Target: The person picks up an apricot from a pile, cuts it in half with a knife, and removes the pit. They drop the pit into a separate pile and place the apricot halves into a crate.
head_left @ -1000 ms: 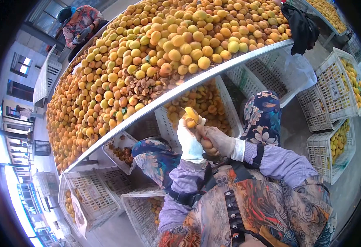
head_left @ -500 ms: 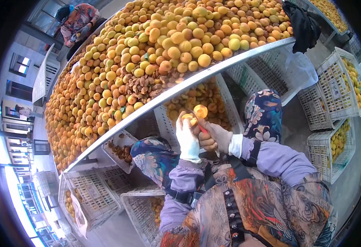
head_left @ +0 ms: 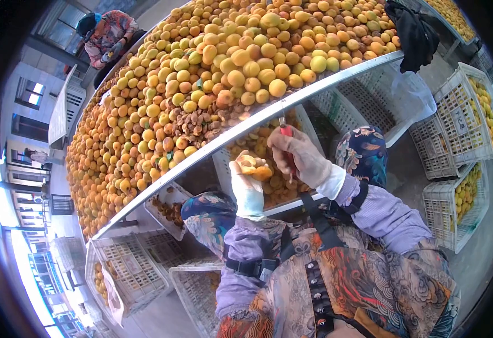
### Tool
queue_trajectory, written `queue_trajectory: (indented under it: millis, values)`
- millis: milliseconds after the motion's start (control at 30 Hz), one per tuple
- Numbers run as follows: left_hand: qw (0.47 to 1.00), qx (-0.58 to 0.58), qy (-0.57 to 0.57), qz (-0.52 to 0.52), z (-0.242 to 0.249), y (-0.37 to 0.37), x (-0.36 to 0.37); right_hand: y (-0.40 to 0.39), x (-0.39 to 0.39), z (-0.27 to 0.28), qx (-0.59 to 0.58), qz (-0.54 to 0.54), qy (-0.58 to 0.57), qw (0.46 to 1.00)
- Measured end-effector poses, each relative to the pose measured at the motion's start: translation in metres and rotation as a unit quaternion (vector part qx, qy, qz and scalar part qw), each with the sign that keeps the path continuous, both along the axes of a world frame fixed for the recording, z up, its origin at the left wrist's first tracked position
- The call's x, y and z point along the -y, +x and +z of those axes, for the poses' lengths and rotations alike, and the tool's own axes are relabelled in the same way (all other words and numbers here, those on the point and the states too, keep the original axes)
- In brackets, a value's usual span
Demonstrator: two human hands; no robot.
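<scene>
My left hand [head_left: 245, 183], in a whitish glove, is closed around a cut-open apricot [head_left: 255, 169] whose orange flesh shows. To its right, my right hand [head_left: 303, 158] grips a red-handled tool [head_left: 286, 132]; its thin metal end points up toward the table rim, and its exact kind cannot be made out. The two hands are apart. Below them stands a white crate [head_left: 309, 128] holding opened apricot pieces [head_left: 280, 191]. Just beyond the rim, brown apricot pits [head_left: 198, 124] lie heaped against whole apricots [head_left: 241, 56].
A metal table rim [head_left: 246, 125] crosses in front of me. Crates [head_left: 128, 262] stand at lower left, and stacked crates [head_left: 463, 118] of fruit at right. A black cloth [head_left: 412, 36] hangs over the table corner. Another person [head_left: 108, 39] works at the far left.
My right hand has moved up and away from my left, raising the red-handled tool. My left hand has shifted slightly left and down, keeping the opened apricot.
</scene>
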State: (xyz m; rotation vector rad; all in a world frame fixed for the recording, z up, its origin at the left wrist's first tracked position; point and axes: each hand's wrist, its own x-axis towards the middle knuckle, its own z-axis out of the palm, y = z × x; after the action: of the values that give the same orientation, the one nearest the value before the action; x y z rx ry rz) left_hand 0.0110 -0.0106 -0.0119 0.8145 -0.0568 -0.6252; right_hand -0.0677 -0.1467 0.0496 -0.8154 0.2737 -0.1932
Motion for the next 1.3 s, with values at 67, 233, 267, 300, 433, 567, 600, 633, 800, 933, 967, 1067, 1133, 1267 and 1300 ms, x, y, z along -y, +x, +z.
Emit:
queue_trajectory:
  millis: [67, 233, 267, 300, 433, 567, 600, 633, 800, 933, 967, 1067, 1133, 1267, 1300]
  values:
    - [1.0, -0.023, 0.003, -0.006, 0.008, -0.003, 0.006, 0.009, 0.003, 0.008, 0.028, -0.075, -0.017, 0.997]
    - [0.991, -0.07, 0.076, -0.084, 0.031, -0.018, 0.016, 0.016, 0.009, 0.022, 0.098, -0.129, 0.015, 0.987]
    - [0.985, -0.099, 0.093, -0.11, 0.036, -0.023, 0.018, 0.013, 0.011, 0.025, 0.096, -0.132, 0.015, 0.987]
    - [0.982, -0.075, 0.094, -0.145, 0.044, -0.029, 0.02, 0.01, 0.014, 0.028, 0.117, -0.117, 0.002, 0.986]
    - [0.973, -0.094, 0.11, -0.179, 0.051, -0.039, 0.022, 0.004, 0.018, 0.029, 0.134, -0.119, -0.041, 0.983]
    - [0.968, -0.115, 0.095, -0.203, 0.05, -0.044, 0.027, -0.003, 0.02, 0.03, 0.119, -0.1, -0.057, 0.986]
    - [0.968, -0.083, 0.121, -0.202, 0.047, -0.045, 0.027, -0.004, 0.02, 0.033, 0.119, -0.1, -0.056, 0.986]
    - [0.967, -0.051, 0.148, -0.2, 0.044, -0.045, 0.028, -0.005, 0.019, 0.036, 0.098, -0.088, -0.079, 0.988]
    - [0.96, -0.059, 0.175, -0.209, 0.039, -0.045, 0.031, -0.004, 0.016, 0.028, 0.083, -0.087, -0.163, 0.979]
    - [0.957, -0.036, 0.225, -0.18, 0.043, -0.053, 0.035, -0.002, 0.012, 0.004, 0.103, -0.072, -0.257, 0.958]
    - [0.957, -0.036, 0.225, -0.18, 0.044, -0.052, 0.035, 0.0, 0.018, -0.001, 0.08, -0.094, -0.12, 0.985]
    - [0.947, -0.017, 0.26, -0.186, 0.044, -0.053, 0.032, 0.007, 0.026, -0.009, 0.003, -0.154, 0.068, 0.986]
    - [0.949, -0.02, 0.252, -0.19, 0.043, -0.055, 0.034, 0.008, 0.032, -0.018, 0.023, -0.162, 0.164, 0.973]
    - [0.96, 0.022, 0.223, -0.17, 0.038, -0.059, 0.036, 0.008, 0.038, -0.033, 0.049, -0.169, 0.246, 0.953]
    - [0.962, 0.034, 0.215, -0.162, 0.039, -0.06, 0.037, 0.007, 0.039, -0.037, 0.048, -0.173, 0.247, 0.952]
